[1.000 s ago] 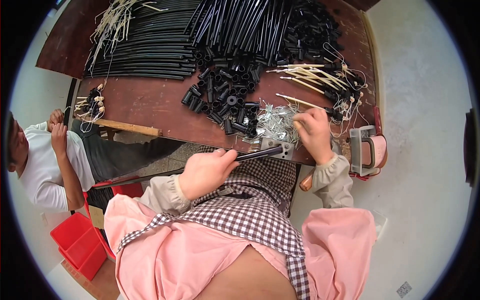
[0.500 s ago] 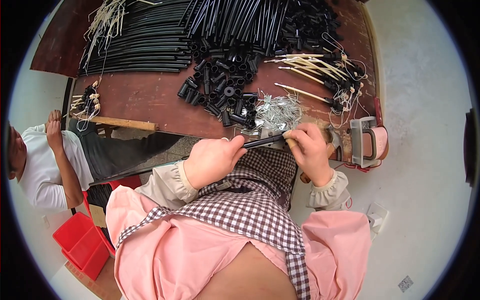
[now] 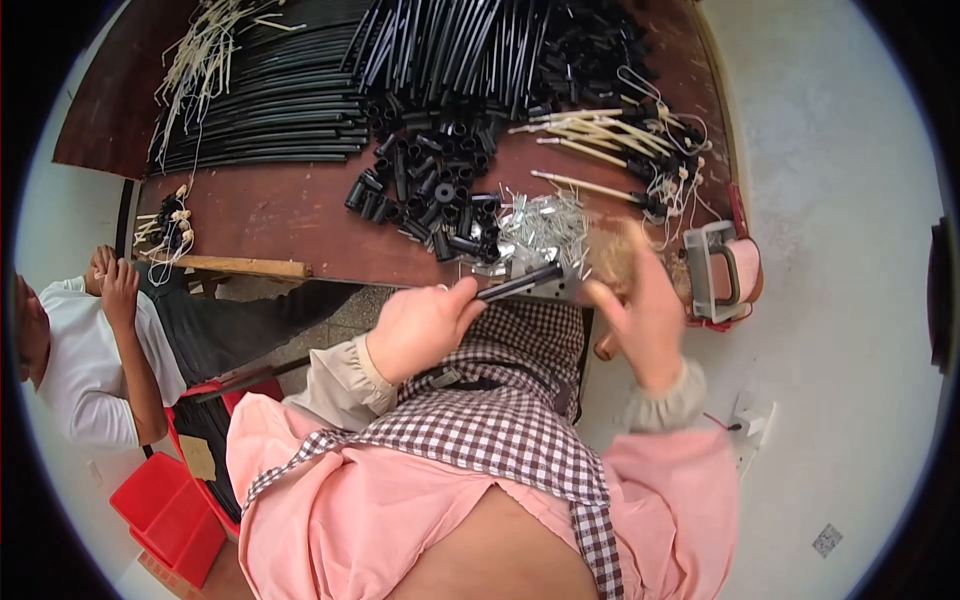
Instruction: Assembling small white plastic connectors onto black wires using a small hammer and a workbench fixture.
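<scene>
My left hand (image 3: pixel 424 322) is closed around a short black tube (image 3: pixel 525 283), which points up and to the right over the table's near edge. A small metal block (image 3: pixel 556 288) lies by the tube's far end. To the right, my right hand (image 3: pixel 648 315) is raised and blurred, thumb apart from stretched fingers, and nothing shows in it. Beside that hand, a rounded wooden handle end (image 3: pixel 606 347) sticks out at the table edge; the rest of it is hidden. A heap of thin silvery pins (image 3: pixel 545 228) lies just beyond the tube.
Black sockets (image 3: pixel 440 190) are piled mid-table, with long black rods (image 3: pixel 270 110) behind. Cream sticks with wires (image 3: pixel 600 135) lie at right, near a clear-walled box (image 3: pixel 708 275). A seated person (image 3: pixel 95 350) is at left, above red bins (image 3: pixel 175 510).
My right hand has let go of the black tube's far end and moved right, its fingers opening. My left hand still holds the tube. The whole view has shifted slightly.
</scene>
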Action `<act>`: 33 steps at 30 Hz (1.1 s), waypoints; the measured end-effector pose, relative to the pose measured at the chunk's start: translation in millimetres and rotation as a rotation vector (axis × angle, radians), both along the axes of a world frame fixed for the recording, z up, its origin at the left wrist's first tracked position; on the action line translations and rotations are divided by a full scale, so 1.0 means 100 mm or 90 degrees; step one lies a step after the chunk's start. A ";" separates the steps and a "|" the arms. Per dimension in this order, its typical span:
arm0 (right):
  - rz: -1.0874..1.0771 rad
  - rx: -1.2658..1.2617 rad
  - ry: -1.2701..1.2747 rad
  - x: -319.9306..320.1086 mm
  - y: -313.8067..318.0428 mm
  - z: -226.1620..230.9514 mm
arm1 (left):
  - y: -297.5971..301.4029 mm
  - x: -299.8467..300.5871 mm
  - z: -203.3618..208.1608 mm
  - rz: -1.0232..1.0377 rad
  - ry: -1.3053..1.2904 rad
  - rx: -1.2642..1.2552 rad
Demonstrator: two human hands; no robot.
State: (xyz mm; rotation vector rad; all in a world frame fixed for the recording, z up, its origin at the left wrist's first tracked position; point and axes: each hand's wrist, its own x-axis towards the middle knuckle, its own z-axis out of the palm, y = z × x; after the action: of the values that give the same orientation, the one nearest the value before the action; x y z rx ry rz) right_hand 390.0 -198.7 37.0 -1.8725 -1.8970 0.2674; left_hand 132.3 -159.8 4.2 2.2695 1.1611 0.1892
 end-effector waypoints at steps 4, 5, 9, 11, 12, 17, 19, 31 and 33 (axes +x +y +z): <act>-0.345 -0.238 -0.097 0.28 -0.72 -0.58 | -0.04 -0.01 -0.11 -0.007 -0.041 -0.010; -0.412 -0.200 0.248 0.25 -0.76 -0.68 | -0.05 -0.05 -0.08 -0.013 -0.041 -0.014; -0.350 -0.112 0.595 0.00 -0.80 -0.65 | 0.15 -0.05 -0.09 -0.048 -0.034 0.009; -0.285 -0.106 0.605 -0.07 -0.89 -0.40 | 0.18 -0.04 -0.05 -0.072 -0.017 0.034; -0.171 -0.091 0.474 -0.09 -0.94 -0.14 | 0.20 -0.05 -0.04 -0.085 -0.009 0.045; 0.105 -0.025 0.011 -0.02 -0.71 0.19 | 0.20 -0.03 0.05 -0.099 0.001 0.104; 0.037 -0.125 0.093 0.05 -0.65 0.18 | 0.20 -0.03 0.06 -0.095 0.005 0.094; 0.086 -0.127 0.113 -0.06 -0.13 0.11 | 0.14 0.10 0.20 0.021 -0.411 -0.790; 0.256 -0.136 0.262 -0.21 0.04 0.07 | 0.03 0.07 0.20 0.035 -0.501 -0.823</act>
State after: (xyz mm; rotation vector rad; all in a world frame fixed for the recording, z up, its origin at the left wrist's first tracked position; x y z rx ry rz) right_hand 368.9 -194.5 44.1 -1.3941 -1.9844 0.9400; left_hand 139.5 -156.8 24.7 0.8654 0.5782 0.2246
